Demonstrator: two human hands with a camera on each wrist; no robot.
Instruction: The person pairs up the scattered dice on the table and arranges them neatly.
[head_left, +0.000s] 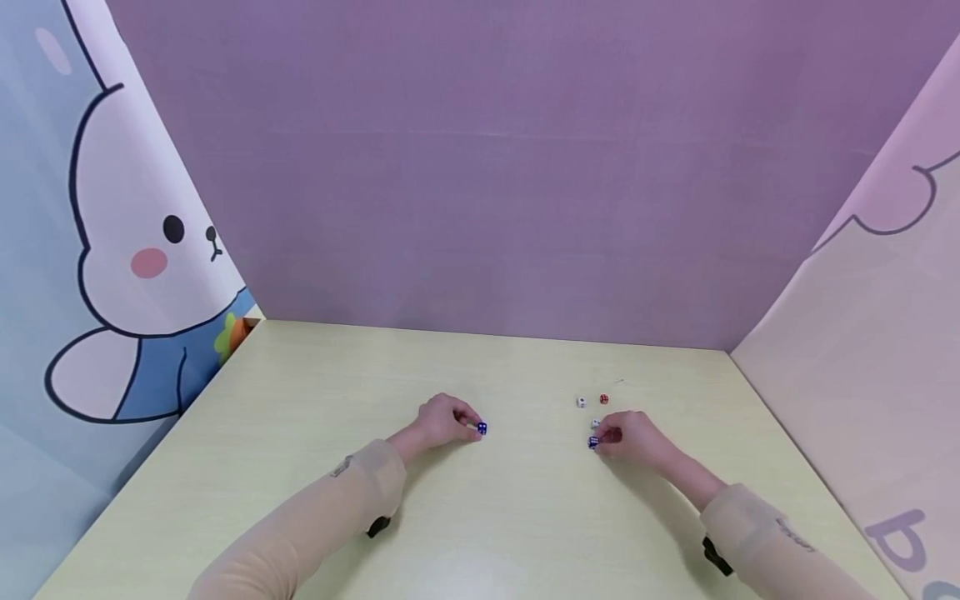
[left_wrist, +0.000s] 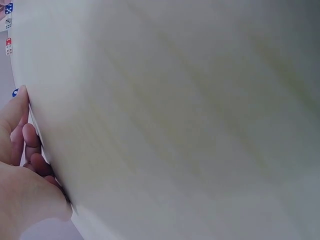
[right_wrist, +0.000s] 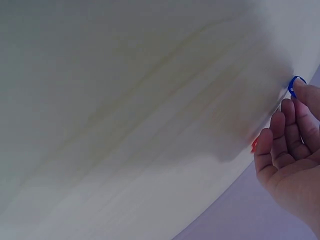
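My left hand (head_left: 447,419) pinches a blue die (head_left: 482,428) with white pips between thumb and fingertips, close over the middle of the table. Over to the right, my right hand (head_left: 634,437) pinches a second blue die (head_left: 593,442) at its fingertips. Just behind that one is a white die (head_left: 596,423), partly covered by the right hand. Farther back lie another white die (head_left: 581,402) and a red die (head_left: 604,399), side by side. In the left wrist view, the thumb hides most of the left blue die (left_wrist: 15,93). The right wrist view shows the right blue die (right_wrist: 296,87) at the thumb tip.
The pale wooden table (head_left: 480,517) ends at a purple back panel (head_left: 480,183). A printed cartoon sheet (head_left: 150,250) borders the left side, and a pale pink sheet (head_left: 870,350) the right. A tiny thin dark mark (head_left: 618,381) shows behind the red die.
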